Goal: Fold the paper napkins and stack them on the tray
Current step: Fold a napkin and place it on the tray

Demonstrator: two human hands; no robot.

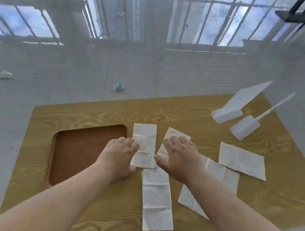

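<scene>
Several white paper napkins lie on a wooden table (98,213). An upright folded strip (144,139) lies in the middle, and my left hand (118,155) rests on its left edge, fingers curled. My right hand (177,156) lies flat, palm down, on a tilted napkin (174,134) beside it. A long strip (157,201) lies nearer to me. Another napkin (221,172) passes under my right forearm. A wider napkin (241,160) sits to the right. The brown tray (79,152) sits at the left with nothing on it.
Two white plastic objects stand at the table's far right: a tilted holder (234,105) and a scoop-like piece (247,126). Crumpled paper bits (118,87) lie on the grey floor beyond the table. Barred windows fill the background.
</scene>
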